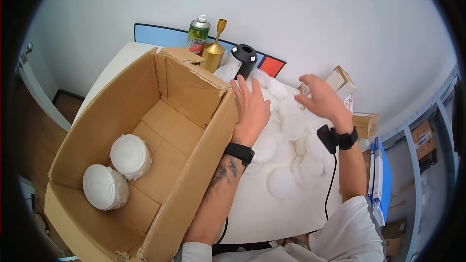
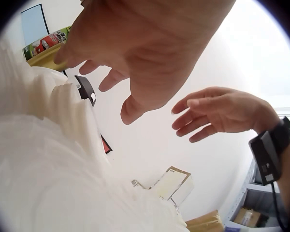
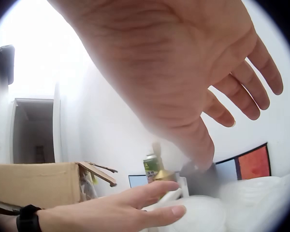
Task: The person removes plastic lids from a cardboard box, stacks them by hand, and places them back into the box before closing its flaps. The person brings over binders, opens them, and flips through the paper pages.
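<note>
My left hand (image 1: 252,111) is beside the right wall of the cardboard box (image 1: 189,174), over the near edge of a heap of white round plastic lids (image 1: 293,121). Its fingers are extended and hold nothing. Above the far right of the heap hovers my right hand (image 1: 323,99), fingers loosely bent, with nothing in its grasp. The right wrist view has its palm and spread fingers (image 3: 239,92) well apart from the lids (image 3: 251,198). Inside the box, at its near left end, stand two white round stacks (image 1: 131,156) that look wrapped in clear film.
Behind the heap stand a green spray can (image 1: 198,34), a gold candlestick-like vase (image 1: 213,53) and a black cylinder (image 1: 244,58). Small cartons (image 1: 341,82) sit at the table's right, near blue folders (image 1: 381,179). Cables hang from the wrist cameras.
</note>
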Action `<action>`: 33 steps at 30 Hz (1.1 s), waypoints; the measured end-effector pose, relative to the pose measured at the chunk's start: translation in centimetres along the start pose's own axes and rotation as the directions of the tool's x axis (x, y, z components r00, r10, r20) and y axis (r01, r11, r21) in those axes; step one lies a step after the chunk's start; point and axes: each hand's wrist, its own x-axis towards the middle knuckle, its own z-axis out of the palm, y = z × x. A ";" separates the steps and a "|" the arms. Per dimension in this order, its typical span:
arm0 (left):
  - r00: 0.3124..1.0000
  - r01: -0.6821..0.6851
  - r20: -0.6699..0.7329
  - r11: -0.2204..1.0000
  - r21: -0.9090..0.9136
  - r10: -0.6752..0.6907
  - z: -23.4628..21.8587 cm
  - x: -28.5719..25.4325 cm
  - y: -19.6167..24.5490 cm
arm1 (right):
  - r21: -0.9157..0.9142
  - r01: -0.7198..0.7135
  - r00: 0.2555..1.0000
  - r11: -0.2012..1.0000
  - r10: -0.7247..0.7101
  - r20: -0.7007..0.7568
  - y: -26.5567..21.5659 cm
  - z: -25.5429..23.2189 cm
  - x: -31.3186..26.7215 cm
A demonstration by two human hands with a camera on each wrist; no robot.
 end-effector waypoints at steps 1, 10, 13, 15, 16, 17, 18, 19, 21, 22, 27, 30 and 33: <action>1.000 0.020 -0.003 0.999 0.047 -0.020 0.6 -0.4 -0.2 | -0.025 -0.094 0.987 0.995 0.096 0.131 0.9 1.5 -1.2; 0.977 0.017 0.206 0.991 0.133 -0.045 -0.9 0.0 0.3 | 0.180 -0.073 0.962 0.981 0.021 0.272 4.4 7.7 -4.9; 0.979 0.039 0.198 0.999 0.025 -0.043 -0.7 0.2 0.8 | 0.209 0.018 0.965 0.978 -0.072 0.252 6.9 9.4 -3.7; 0.977 0.047 0.206 0.999 0.021 -0.051 -0.4 -0.1 0.8 | 0.264 0.062 0.957 0.963 -0.132 0.258 6.6 8.8 -3.1; 0.975 0.064 0.214 0.998 0.016 -0.066 -0.4 0.0 0.7 | 0.273 -0.036 0.935 0.961 -0.064 0.348 6.4 8.5 -3.0; 0.976 0.060 0.208 0.998 0.020 -0.063 -0.4 0.1 0.6 | 0.272 -0.131 0.899 0.953 -0.001 0.438 5.6 7.7 -2.9; 0.968 0.088 0.237 0.996 0.009 -0.088 -0.5 0.2 0.6 | 0.273 -0.126 0.901 0.954 -0.004 0.433 5.0 7.2 -3.1; 0.957 0.118 0.267 0.993 -0.003 -0.113 -0.4 0.3 0.6 | 0.262 -0.097 0.932 0.960 -0.005 0.362 4.5 6.8 -3.6; 0.962 0.121 0.249 0.992 -0.018 -0.113 -0.5 0.4 0.5 | 0.250 -0.070 0.956 0.966 -0.007 0.293 4.0 6.2 -4.2; 0.966 0.122 0.233 0.992 -0.032 -0.111 -0.5 0.4 0.4 | 0.257 -0.042 0.969 0.966 -0.024 0.248 3.8 6.0 -4.3; 0.989 0.086 0.141 0.953 -0.289 -0.047 -0.4 1.1 0.2 | 0.275 -0.022 0.981 0.961 -0.033 0.193 3.1 4.7 -4.7; 0.983 0.149 0.166 0.876 -0.459 -0.080 1.0 2.0 -0.4 | 0.322 -0.001 0.980 0.947 -0.063 0.188 3.3 5.4 -4.8; 0.895 0.442 0.400 0.518 -0.732 -0.198 -1.7 1.9 1.6 | 0.393 -0.075 0.977 0.916 -0.012 0.215 3.1 4.8 -4.6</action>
